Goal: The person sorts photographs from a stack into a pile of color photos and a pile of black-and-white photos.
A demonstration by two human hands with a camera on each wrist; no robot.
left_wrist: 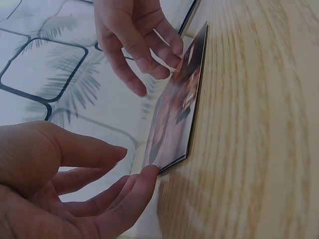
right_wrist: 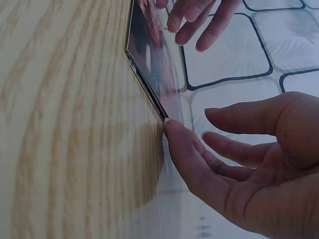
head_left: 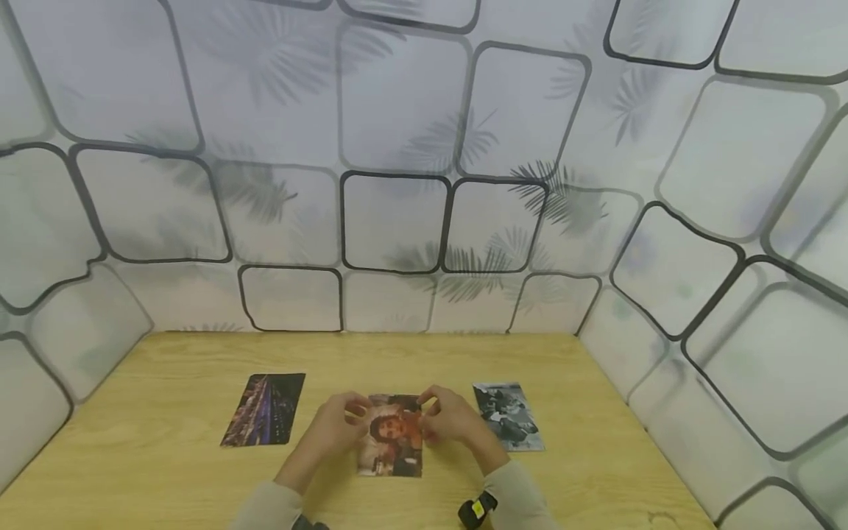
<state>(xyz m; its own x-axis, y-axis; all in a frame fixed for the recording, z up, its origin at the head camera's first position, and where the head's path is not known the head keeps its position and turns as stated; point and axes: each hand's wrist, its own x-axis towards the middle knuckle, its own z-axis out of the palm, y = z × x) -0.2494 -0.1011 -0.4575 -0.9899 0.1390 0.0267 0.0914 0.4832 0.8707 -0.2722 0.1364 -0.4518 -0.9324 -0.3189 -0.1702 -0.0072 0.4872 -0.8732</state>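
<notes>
In the middle of the table lies a small stack of photo prints (head_left: 391,438), its top one a portrait in red and brown tones. The wrist views show more than one layer at its edge. My left hand (head_left: 341,425) is at the stack's left side, one fingertip (left_wrist: 149,172) touching a corner, the thumb raised apart. On the opposite side my right hand (head_left: 453,419) does likewise, a fingertip (right_wrist: 172,127) against the edge and its thumb (right_wrist: 239,117) lifted away from the print. Both hands have loosely bent fingers.
A night city photo (head_left: 265,410) lies flat at the left. To the right, partly behind the right forearm, is a black-and-white photo (head_left: 509,414). The light wooden table (head_left: 165,478) meets patterned walls (head_left: 397,221) at its back and sides.
</notes>
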